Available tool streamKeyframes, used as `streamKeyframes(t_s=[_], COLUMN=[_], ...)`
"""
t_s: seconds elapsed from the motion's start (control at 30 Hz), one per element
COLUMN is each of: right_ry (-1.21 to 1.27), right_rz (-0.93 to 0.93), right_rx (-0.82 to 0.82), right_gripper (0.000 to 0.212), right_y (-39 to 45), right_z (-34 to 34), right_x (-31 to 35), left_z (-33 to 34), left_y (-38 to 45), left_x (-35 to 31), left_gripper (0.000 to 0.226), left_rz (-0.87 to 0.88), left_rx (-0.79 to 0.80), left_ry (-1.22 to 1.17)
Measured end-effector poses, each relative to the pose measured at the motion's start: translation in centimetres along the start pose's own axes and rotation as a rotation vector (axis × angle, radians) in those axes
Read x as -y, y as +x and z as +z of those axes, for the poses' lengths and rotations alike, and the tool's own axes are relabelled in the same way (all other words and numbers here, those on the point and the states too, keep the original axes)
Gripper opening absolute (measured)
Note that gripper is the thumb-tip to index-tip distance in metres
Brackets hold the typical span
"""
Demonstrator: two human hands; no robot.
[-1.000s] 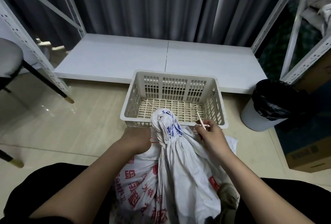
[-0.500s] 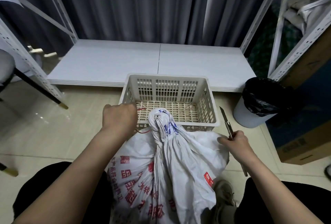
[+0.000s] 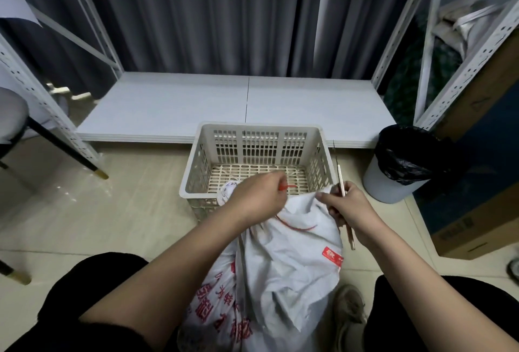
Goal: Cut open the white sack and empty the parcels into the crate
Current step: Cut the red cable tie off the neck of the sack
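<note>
A white sack (image 3: 283,270) stands on the floor between the person's knees, its top leaning against the crate (image 3: 196,183). The left hand (image 3: 258,197) pinches a red string (image 3: 289,187) above it. The right hand (image 3: 348,208), holding a knife (image 3: 341,183), now grips the sack's loosened mouth; half a second ago it was off the sack

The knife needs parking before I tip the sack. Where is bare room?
Bare beige floor between the perforated cream plastic crate and the black chair leg; also the white low board behind. Tighter between crate and black-lined grey bin.
</note>
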State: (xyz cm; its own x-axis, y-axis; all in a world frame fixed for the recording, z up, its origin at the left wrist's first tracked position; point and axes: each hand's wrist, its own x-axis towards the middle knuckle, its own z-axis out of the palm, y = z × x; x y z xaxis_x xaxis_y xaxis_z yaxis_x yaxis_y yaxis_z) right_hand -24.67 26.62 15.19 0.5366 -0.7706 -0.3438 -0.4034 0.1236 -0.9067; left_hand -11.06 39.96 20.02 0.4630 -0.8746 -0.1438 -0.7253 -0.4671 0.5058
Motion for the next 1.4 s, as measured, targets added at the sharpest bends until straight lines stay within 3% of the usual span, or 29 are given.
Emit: streamKeyframes(t_s=[0.1, 0.2, 0.4, 0.5, 0.67, 0.77, 0.87, 0.93, 1.07, 1.17, 1.3, 1.4], right_ry=[0.088, 0.112, 0.126, 0.008, -0.163, -0.260, -0.333, -0.371, -0.342, -0.306, -0.266, -0.125], right_rz=[-0.038, -0.049, -0.063, -0.125, -0.224, -0.274, -0.306, -0.324, -0.325, -0.373, -0.507, -0.514], right_rx=[0.044, 0.074, 0.225, 0.300, 0.438, 0.434, 0.391, 0.399, 0.465, 0.368, 0.018, -0.125], right_gripper=[0.038, 0.036, 0.030, 0.030, 0.030, 0.029, 0.027, 0.027, 0.028, 0.027, 0.025, 0.026], right_y=[0.9, 1.8, 2.5, 2.7, 2.6, 2.4, 2.7, 2.6, 2.1, 1.8, 1.7, 1.9], right_z=[0.9, 1.7, 3.3, 4.2, 4.9, 4.9, 4.9, 4.8, 5.1, 5.1, 2.8, 0.7], right_x=[1.9, 4.0, 7.9, 9.4, 10.8, 11.1, 10.9, 11.0, 10.9, 10.7, 10.2, 9.4], left_z=[0.8, 1.6, 2.2, 2.1, 1.9, 1.9, 1.1, 0.5, 0.6, 0.6, -0.5, -1.3], left_y=[0.4, 0.9, 2.4, 2.8, 3.4, 3.8, 3.5, 3.3, 3.7, 4.0, 4.3, 4.5], left_x=[-1.3, -1.9, -0.6, 0.1, 1.9, 2.2, 2.0, 2.5, 3.4, 3.6, 5.3, 5.9], left_gripper=[0.020, 0.034, 0.075, 0.063, 0.015, 0.014, 0.011, 0.008, 0.017, 0.023, 0.020, 0.019], left_rz=[-0.060, -0.079, -0.178, -0.269, -0.299, -0.262, -0.212, -0.267, -0.301, -0.323, -0.418, -0.475], left_rx=[0.052, 0.046, -0.198, -0.237, -0.341, -0.330, -0.146, -0.088, -0.201, -0.238, -0.285, -0.332], left_ry=[-0.062, 0.045, 0.068, -0.189, -0.647, -0.803, -0.978, -0.964, -0.945, -0.925, -0.858, -0.898])
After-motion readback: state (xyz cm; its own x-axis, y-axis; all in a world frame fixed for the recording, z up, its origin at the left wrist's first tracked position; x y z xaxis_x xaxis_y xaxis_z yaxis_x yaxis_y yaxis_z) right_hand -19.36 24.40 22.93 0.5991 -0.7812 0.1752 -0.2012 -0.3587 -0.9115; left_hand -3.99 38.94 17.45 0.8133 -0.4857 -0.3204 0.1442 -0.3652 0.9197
